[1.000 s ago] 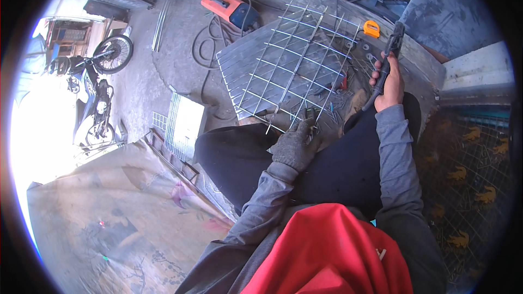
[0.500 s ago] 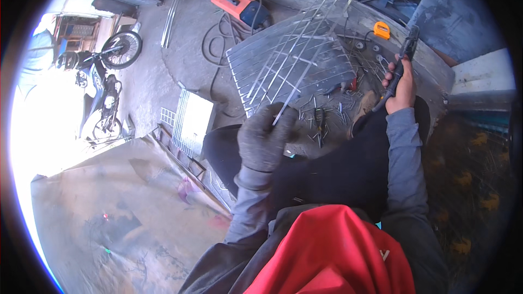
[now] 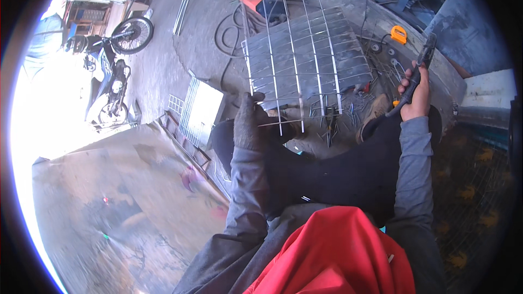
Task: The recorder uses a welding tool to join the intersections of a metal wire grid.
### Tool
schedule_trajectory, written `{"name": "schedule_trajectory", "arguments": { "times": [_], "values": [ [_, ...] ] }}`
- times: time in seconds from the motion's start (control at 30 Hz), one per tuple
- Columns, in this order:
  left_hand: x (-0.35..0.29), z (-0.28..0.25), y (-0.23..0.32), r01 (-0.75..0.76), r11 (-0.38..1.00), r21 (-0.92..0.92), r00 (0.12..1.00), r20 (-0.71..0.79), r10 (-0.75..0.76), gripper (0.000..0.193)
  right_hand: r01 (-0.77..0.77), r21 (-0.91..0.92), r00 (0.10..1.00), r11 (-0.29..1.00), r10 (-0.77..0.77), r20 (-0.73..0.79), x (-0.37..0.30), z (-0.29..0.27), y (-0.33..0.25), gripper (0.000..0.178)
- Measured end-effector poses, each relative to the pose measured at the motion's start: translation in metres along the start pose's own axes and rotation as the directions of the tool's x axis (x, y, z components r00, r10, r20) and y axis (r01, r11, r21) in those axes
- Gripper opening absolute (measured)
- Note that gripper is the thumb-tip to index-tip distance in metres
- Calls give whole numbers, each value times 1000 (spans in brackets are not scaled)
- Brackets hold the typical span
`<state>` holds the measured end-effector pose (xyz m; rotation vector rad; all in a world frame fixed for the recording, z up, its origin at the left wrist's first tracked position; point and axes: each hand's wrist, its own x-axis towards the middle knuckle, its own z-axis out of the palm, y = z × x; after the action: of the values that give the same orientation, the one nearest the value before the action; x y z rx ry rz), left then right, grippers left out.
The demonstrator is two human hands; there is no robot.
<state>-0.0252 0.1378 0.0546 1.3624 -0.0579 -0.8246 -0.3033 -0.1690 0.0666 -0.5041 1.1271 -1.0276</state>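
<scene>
The left hand [image 3: 249,122], wearing a grey knit glove, is pinching the near-left corner of a silver metal-rod grid [image 3: 297,65] between its fingers. The grid is lying over a flat grey metal plate [image 3: 344,38] on the floor; whether the two are touching, I cannot tell. The bare right hand [image 3: 417,98] is wrapping its fingers around a long black clamp-ended handle [image 3: 427,50]. An orange-and-dark box-shaped machine [image 3: 261,1] is sitting just beyond the plate.

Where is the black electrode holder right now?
The black electrode holder is at the head view's upper right, gripped in the right hand, below and right of a small yellow-orange object.
</scene>
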Motion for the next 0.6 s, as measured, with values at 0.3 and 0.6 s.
{"name": "schedule_trajectory", "arguments": {
  "times": [0.3,0.6],
  "values": [
    [-10,34,-32,92,856,508,990,-139,-23,43,12,-163,996,987,1,84,-2,4,9,32],
    [-5,23,-53,161,618,769,986,-95,-139,66,87,-461,971,883,29,239,-32,28,25,39]
  ]
}}
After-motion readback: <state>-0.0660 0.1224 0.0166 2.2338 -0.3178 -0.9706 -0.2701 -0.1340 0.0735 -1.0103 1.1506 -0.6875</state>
